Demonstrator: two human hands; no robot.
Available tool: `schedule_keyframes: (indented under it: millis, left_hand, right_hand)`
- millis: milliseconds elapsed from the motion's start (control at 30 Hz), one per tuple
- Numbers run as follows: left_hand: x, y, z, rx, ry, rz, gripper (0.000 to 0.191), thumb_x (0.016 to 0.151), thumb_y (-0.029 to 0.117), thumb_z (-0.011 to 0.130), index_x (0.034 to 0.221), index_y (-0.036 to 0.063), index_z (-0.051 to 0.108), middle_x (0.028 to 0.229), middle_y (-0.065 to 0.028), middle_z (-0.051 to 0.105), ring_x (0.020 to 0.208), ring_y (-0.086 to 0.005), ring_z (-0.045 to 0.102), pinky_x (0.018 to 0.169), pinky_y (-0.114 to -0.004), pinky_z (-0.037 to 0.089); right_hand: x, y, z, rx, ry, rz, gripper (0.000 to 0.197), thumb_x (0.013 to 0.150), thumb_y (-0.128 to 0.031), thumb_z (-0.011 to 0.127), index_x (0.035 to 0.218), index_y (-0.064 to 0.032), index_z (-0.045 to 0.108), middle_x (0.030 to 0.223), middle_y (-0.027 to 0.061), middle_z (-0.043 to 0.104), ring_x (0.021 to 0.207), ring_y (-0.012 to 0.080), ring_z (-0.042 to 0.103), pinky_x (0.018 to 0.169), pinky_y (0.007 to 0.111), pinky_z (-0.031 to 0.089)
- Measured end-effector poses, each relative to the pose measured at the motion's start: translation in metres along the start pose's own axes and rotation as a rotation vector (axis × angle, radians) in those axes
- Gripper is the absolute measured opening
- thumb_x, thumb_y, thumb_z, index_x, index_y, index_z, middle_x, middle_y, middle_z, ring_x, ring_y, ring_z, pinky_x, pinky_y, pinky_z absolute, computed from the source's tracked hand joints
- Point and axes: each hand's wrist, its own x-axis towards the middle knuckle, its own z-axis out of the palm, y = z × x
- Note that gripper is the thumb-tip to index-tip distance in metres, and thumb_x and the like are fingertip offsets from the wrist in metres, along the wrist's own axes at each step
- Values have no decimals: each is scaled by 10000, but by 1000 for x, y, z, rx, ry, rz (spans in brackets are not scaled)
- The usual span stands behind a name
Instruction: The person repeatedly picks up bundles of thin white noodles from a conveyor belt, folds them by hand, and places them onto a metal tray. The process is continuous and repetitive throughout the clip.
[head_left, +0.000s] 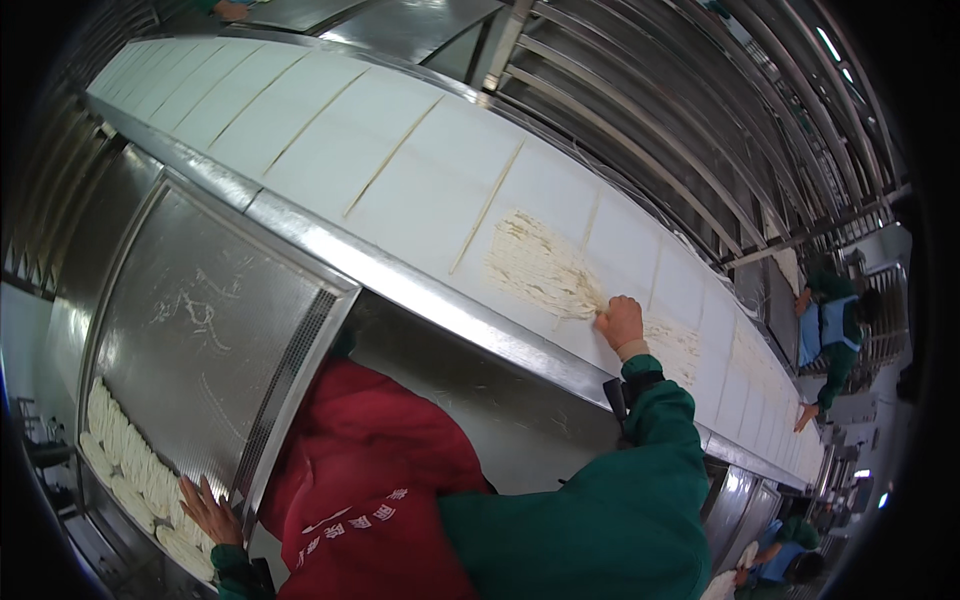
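Observation:
A flat, spread sheet of pale noodle strands (536, 262) lies on the white conveyor belt (420, 180). My right hand (621, 324) is closed around its narrowed near-right end, low over the belt. To the left, a metal tray with a perforated edge (217, 292) carries folded noodle portions (127, 442) along its outer side. My left hand (210, 514) rests at the inner edge of those portions with fingers spread, seeming to touch them; what lies beneath the palm is hidden.
Thin noodle strips (394, 154) cross the belt at intervals. Another noodle sheet (673, 349) lies beyond my right wrist. Metal racks (630, 112) stand behind the belt. Co-workers (832, 330) are at the right, one with a hand (806, 417) at the belt. The belt's steel edge (420, 289) runs before me.

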Motion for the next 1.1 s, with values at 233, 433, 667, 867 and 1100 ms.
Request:
schedule_keyframes:
  millis: [233, 433, 667, 867, 1100]
  left_hand:
    - [114, 13, -51, -334, 398, 25, 497, 858, -2, 518, 1350, 61, 490, 1500, -203, 304, 1403, -408, 257, 1127, -510, 237]
    - [225, 90, -115, -861, 407, 215, 346, 785, -48, 610, 1116, 43, 649, 1272, -155, 579, 1215, -316, 535, 1010, -381, 432]
    - [242, 171, -155, -1353, 425, 400, 982, 760, 225, 774, 1502, 58, 152, 1494, -152, 320, 1398, -280, 295, 1147, -469, 155]
    - [187, 56, -92, -800, 579, 276, 379, 710, 65, 687, 1068, 64, 560, 927, -97, 562, 933, -296, 562, 899, -442, 443]
    - [67, -1, -37, -597, 71, 31, 258, 780, 111, 625, 1028, 61, 573, 903, -94, 558, 867, -295, 579, 692, -399, 503]
  right_hand:
    - [92, -128, -148, 759, -306, -27, 262, 805, -240, 622, 835, 19, 597, 706, 147, 610, 728, 272, 615, 679, 364, 479]
    - [98, -302, -260, 1417, -647, -111, 225, 889, -177, 554, 959, 27, 618, 747, 44, 636, 801, 158, 632, 768, 299, 495]
    - [19, -467, -325, 1695, -1064, -413, 263, 894, -114, 559, 1111, 32, 529, 881, 67, 628, 825, 147, 604, 775, 272, 484]
    - [-7, -500, -342, 1760, -1287, -485, 326, 935, -87, 499, 1220, 71, 482, 801, 30, 566, 790, 143, 574, 779, 277, 475]
    - [39, -533, -217, 1611, -1402, -306, 85, 953, -80, 506, 985, -2, 516, 767, 26, 536, 805, 154, 597, 764, 277, 502]
